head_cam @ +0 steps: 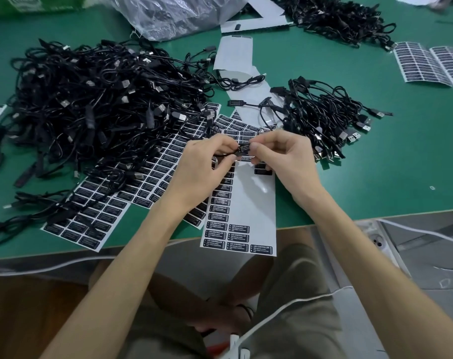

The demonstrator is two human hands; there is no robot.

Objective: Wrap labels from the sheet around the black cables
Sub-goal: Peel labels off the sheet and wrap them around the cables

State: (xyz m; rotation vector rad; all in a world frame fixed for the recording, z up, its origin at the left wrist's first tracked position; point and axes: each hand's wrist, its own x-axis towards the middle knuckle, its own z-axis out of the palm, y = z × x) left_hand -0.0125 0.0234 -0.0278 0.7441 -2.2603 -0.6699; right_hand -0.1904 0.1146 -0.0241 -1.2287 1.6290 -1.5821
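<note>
My left hand point(207, 161) and my right hand point(282, 154) meet above a label sheet point(248, 203) at the table's front edge. Between their fingertips they pinch a black cable's small controller with a black label point(244, 148) on it. The cable's thin wire runs left under my left fingers. The sheet is mostly bare white backing, with black labels down its left column and along its bottom rows.
A large heap of black cables point(90, 104) covers the left of the green table point(375, 172). A smaller bundle point(323, 117) lies right of my hands, another pile point(334, 19) far back. Full label sheets point(111, 203) lie left; more sheets point(432, 63) at the right edge. A plastic bag point(168, 14) sits behind.
</note>
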